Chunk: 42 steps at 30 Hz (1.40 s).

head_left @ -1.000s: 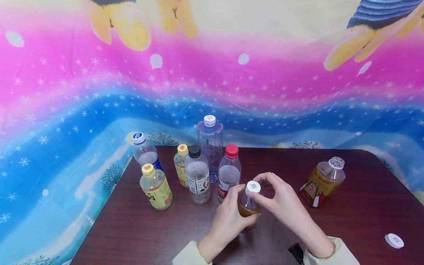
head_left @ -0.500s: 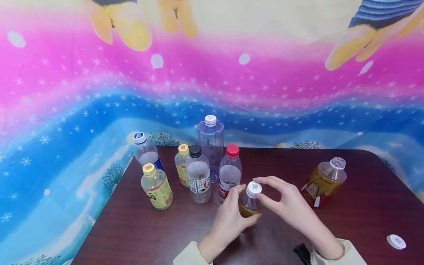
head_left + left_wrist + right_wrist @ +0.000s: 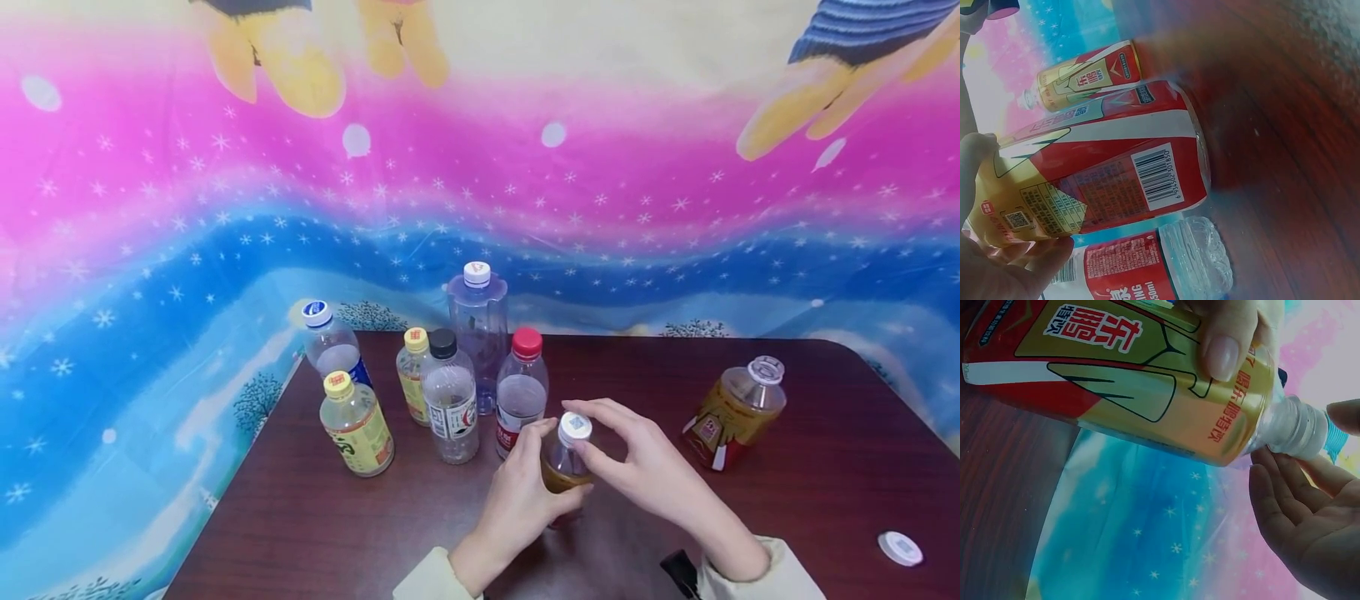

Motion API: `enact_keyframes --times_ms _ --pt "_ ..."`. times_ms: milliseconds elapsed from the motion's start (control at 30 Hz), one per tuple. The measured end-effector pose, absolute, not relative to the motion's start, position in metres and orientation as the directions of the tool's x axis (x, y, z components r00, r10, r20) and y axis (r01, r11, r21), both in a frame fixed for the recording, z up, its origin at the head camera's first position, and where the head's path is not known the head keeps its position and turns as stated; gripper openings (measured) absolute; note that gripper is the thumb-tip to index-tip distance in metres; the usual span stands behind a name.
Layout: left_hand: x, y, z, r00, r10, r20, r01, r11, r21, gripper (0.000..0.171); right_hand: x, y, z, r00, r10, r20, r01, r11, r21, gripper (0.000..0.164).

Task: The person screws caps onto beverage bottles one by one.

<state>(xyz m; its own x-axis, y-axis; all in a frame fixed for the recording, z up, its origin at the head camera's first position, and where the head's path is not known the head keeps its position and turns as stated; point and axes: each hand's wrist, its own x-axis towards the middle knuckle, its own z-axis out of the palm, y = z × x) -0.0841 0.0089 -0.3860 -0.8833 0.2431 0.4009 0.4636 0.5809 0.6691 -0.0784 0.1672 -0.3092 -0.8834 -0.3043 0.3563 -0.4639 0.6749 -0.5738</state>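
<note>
My left hand [image 3: 513, 492] grips a drink bottle [image 3: 564, 467] round its upper body, thumb on the near side. The bottle has a gold and red label, with a barcode panel on the bottle side [image 3: 1110, 181] in the left wrist view. On its neck sits a white cap [image 3: 575, 427] with a printed code on top. My right hand [image 3: 641, 454] has thumb and index finger on opposite sides of that cap. In the right wrist view the thumb [image 3: 1344, 417] is at the cap's edge, and the other fingers [image 3: 1291, 500] curl below the neck.
A red-capped bottle [image 3: 522, 392] stands just behind the held one. Further left are a black-capped bottle [image 3: 450, 408], a tall purple bottle [image 3: 478, 325], and several others. An uncapped gold bottle [image 3: 735, 417] stands at right. A loose white cap [image 3: 900, 548] lies near the right edge.
My right thumb and index finger were on the cap, spread slightly away from it half a second ago, and have closed in on it again. The left hand and bottle stay nearly still.
</note>
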Motion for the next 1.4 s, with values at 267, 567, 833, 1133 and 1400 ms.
enact_keyframes --times_ms 267,567,833,1133,1400 --pt "-0.084 0.009 -0.387 -0.871 0.239 0.429 0.48 0.593 0.646 0.076 -0.077 0.171 -0.306 -0.903 -0.265 0.338 -0.422 0.693 -0.585 0.033" --pt "-0.084 0.009 -0.388 -0.868 0.235 0.437 0.485 0.59 0.646 0.074 -0.08 0.165 -0.307 -0.94 -0.156 0.304 -0.322 0.699 -0.638 0.027" --pt "-0.084 0.009 -0.388 -0.875 0.235 0.424 0.476 0.582 0.659 0.073 -0.083 0.16 -0.314 -0.903 -0.271 0.332 -0.427 0.645 -0.634 0.043" --pt "-0.085 0.009 -0.386 -0.879 0.238 0.413 0.468 0.598 0.651 0.076 -0.082 0.165 -0.309 -0.883 -0.287 0.372 -0.462 0.672 -0.579 0.035" --pt "-0.085 0.009 -0.386 -0.88 0.246 0.407 0.47 0.586 0.66 0.074 -0.084 0.163 -0.307 -0.918 -0.196 0.344 -0.373 0.719 -0.586 0.027"
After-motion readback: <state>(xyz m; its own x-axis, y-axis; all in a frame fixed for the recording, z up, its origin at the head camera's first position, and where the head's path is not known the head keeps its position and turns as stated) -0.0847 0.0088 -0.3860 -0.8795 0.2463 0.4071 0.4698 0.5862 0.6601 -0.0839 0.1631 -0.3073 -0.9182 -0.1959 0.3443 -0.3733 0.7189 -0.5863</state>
